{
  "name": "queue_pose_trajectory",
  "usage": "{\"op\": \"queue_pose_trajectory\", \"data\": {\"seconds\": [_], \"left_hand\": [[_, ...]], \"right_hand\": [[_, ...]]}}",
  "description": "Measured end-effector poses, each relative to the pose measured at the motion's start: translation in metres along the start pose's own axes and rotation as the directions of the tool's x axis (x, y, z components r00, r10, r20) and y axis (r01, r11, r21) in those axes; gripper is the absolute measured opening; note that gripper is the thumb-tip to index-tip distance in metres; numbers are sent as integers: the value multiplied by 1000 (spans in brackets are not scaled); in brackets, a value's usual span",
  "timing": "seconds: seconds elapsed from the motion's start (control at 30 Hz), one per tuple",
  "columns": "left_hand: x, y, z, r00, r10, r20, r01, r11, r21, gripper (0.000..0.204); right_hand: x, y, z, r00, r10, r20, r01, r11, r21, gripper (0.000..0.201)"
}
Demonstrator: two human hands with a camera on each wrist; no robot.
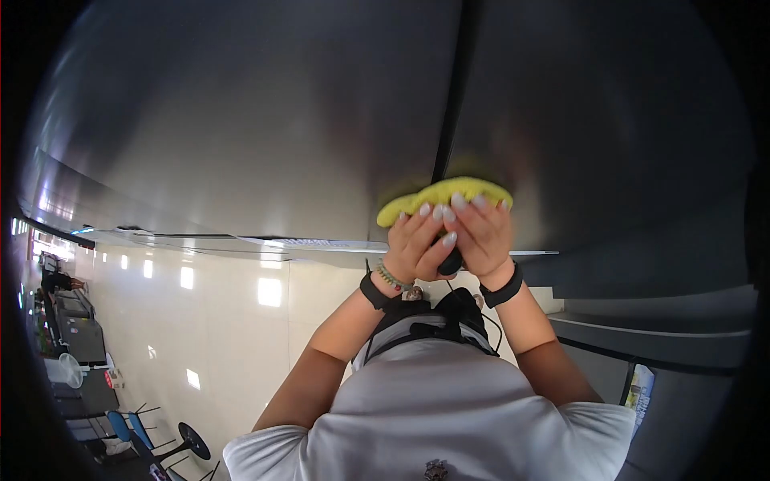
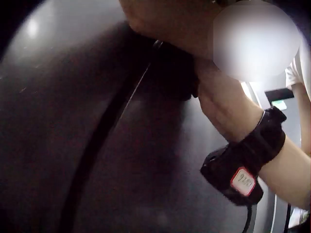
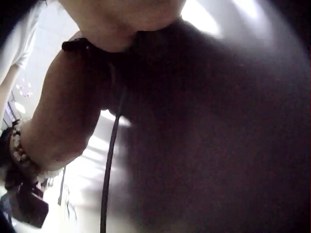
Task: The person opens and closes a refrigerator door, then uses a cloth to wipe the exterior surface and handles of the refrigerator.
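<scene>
In the head view a yellow cloth (image 1: 449, 191) lies against a glossy dark panel (image 1: 281, 120), across the black seam (image 1: 451, 104). My left hand (image 1: 413, 244) holds its near edge on the left, fingers bent and thumb reaching inward. On the other side my right hand (image 1: 485, 236) grips it, its fingertips meeting those of the left. A black rounded end (image 1: 451, 260) shows between the palms; what it belongs to is hidden. Both wrist views show the hands from below, close to the dark panel, with the cloth out of sight.
A thin ledge (image 1: 513, 252) runs along the panel's lower edge. Pale tiled floor (image 1: 233, 321) stretches to the left, with blue chairs (image 1: 128, 429) and a white fan (image 1: 70, 370) beyond. Dark cabinets (image 1: 650, 313) stand at right. A thin cable (image 3: 111, 165) hangs in the right wrist view.
</scene>
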State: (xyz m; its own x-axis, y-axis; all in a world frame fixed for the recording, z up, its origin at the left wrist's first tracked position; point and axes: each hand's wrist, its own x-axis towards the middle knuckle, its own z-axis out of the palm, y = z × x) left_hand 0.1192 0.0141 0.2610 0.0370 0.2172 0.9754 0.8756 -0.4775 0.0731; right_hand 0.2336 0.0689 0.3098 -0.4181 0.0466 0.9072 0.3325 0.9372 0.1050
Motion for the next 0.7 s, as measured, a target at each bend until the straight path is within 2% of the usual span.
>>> {"op": "queue_pose_trajectory", "data": {"seconds": [0.1, 0.13, 0.17, 0.2, 0.23, 0.27, 0.3, 0.37, 0.4, 0.43, 0.47, 0.53, 0.57, 0.6, 0.63, 0.7], "left_hand": [[-64, -3, 8, 988, 50, 146, -60, 996, 67, 46], [-86, -8, 9, 989, 45, 143, -55, 996, 66, 46], [-108, -17, 6, 944, 143, 296, -173, 982, 77, 49], [-122, -22, 2, 866, 229, 444, -288, 955, 70, 52], [-130, -24, -3, 867, 223, 446, -283, 956, 73, 52], [-134, -26, -6, 801, 234, 551, -284, 959, 5, 48], [-136, -27, -7, 723, 251, 644, -279, 958, -61, 44], [-138, -20, -9, 722, 216, 657, -231, 971, -65, 45], [-132, -14, -9, 751, 142, 645, -134, 989, -61, 46], [-122, -11, -7, 772, 67, 632, -37, 997, -60, 46], [-105, -8, -4, 772, 72, 632, -42, 997, -62, 46], [-53, 8, 3, 873, 20, 487, 6, 999, -53, 51], [-18, 13, 3, 902, 30, 430, 21, 993, -112, 48], [19, 19, 3, 924, 53, 378, -21, 996, -89, 46], [42, 20, 2, 894, 132, 428, -133, 991, -28, 39], [67, 29, 8, 913, 129, 387, -171, 983, 74, 37]], "right_hand": [[-60, 1, 17, 997, -63, 45, 63, 998, 2, 23], [-82, 1, 22, 993, -79, 82, 78, 997, 17, 24], [-105, 0, 27, 993, -81, 86, 79, 997, 20, 24], [-128, -1, 32, 981, -71, 182, 68, 997, 19, 26], [-149, -4, 36, 959, -60, 277, 57, 998, 19, 28], [-165, -6, 39, 930, -23, 366, 13, 999, 31, 31], [-165, -8, 36, 931, -28, 365, 16, 999, 34, 31], [-163, -9, 31, 902, 0, 431, -16, 999, 34, 33], [-152, -8, 27, 905, -4, 426, -11, 999, 33, 33], [-130, -8, 18, 899, 61, 434, -89, 995, 46, 33], [-111, -10, 7, 886, 129, 445, -172, 983, 57, 34], [-80, -5, -6, 955, 201, 219, -194, 980, -52, 34], [-53, -2, -19, 959, 247, 142, -244, 969, -37, 32], [-29, 2, -32, 955, 288, 67, -284, 957, -65, 30], [-11, 6, -41, 941, 337, -4, -337, 939, -75, 28], [4, 12, -44, 926, 345, -152, -361, 928, -92, 27]]}}
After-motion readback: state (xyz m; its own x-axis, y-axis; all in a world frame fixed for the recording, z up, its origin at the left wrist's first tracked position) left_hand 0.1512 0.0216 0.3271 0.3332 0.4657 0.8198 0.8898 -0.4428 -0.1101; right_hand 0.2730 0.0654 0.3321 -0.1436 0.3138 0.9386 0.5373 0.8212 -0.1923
